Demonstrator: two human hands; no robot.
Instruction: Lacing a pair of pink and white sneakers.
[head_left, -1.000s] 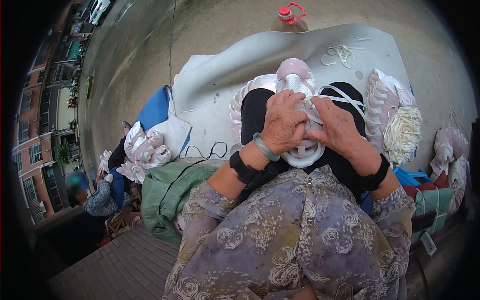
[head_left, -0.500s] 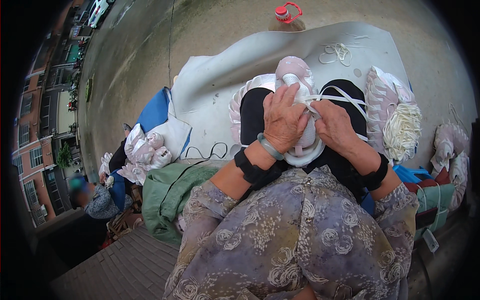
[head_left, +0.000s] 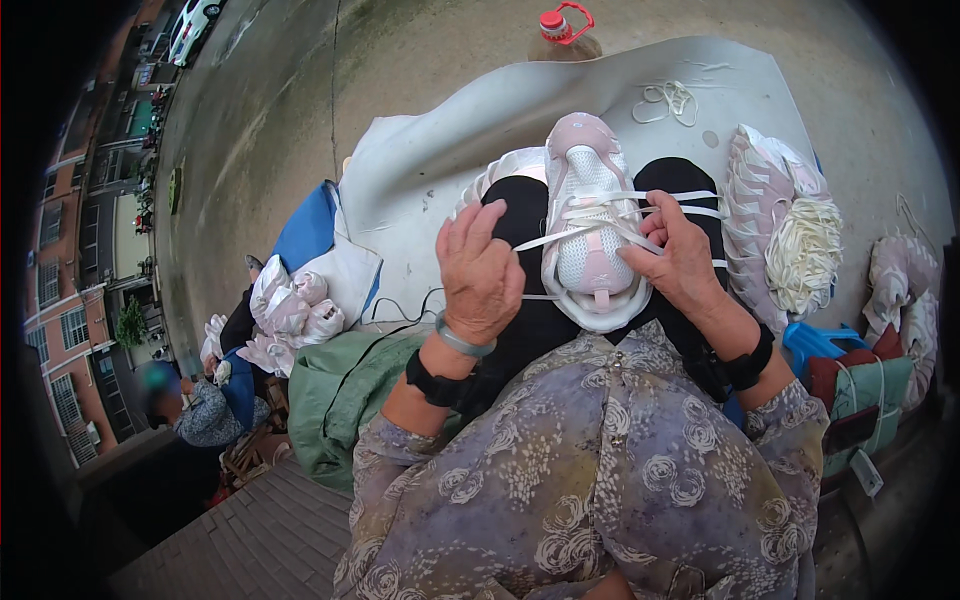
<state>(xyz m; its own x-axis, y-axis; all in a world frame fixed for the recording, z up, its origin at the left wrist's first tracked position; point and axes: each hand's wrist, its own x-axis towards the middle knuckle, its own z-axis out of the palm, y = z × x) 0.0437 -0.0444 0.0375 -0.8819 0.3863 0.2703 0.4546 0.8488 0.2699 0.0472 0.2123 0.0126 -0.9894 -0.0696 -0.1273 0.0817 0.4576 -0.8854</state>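
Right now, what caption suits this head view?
Left hand and right hand pull white laces through a pink-and-white shoe on the lap.

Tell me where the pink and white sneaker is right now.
In the head view, the pink and white sneaker rests centre frame on the person's lap, between the left hand and right hand, which hold its white laces.

Soft, even daylight fills the scene, flat and without glare; shadows are faint, lying only under the pink-and-white shoe (head_left: 592, 225) and the hands. The centre is sharp. The fisheye bends the buildings (head_left: 75, 290) at the left and darkens the corners to black. The white laces (head_left: 805, 255) look slightly washed out.
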